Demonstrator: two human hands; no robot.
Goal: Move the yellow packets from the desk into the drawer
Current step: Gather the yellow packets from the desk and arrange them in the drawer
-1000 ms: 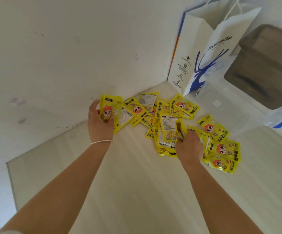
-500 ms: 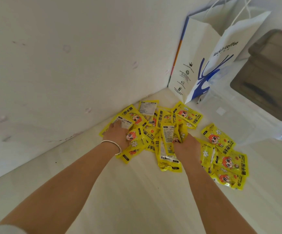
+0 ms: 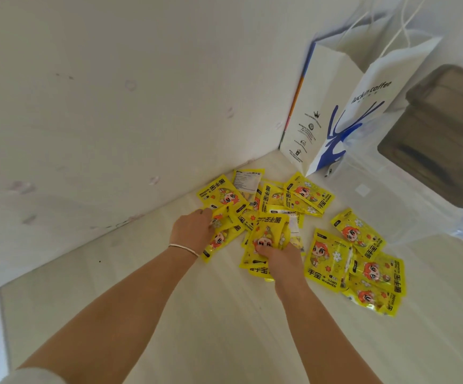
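Several yellow packets (image 3: 307, 196) printed with a red-haired cartoon figure lie scattered on the pale desk (image 3: 224, 314) near the wall corner. My left hand (image 3: 193, 231) grips a small bunch of yellow packets (image 3: 223, 235) at the left of the pile. My right hand (image 3: 278, 257) is closed on another stack of packets (image 3: 269, 236) in the middle, thumb on top. A separate group of packets (image 3: 363, 267) lies flat to the right. No drawer is in view.
A white paper bag (image 3: 335, 106) with blue print and string handles stands in the corner at the back right. A translucent plastic bag (image 3: 407, 206) holding a dark box (image 3: 440, 139) sits at the right. The wall (image 3: 114, 106) runs along the desk's left.
My left hand has come down from the wall side into the pile with its packets. My right hand has gathered a packet stack and drawn it slightly nearer.
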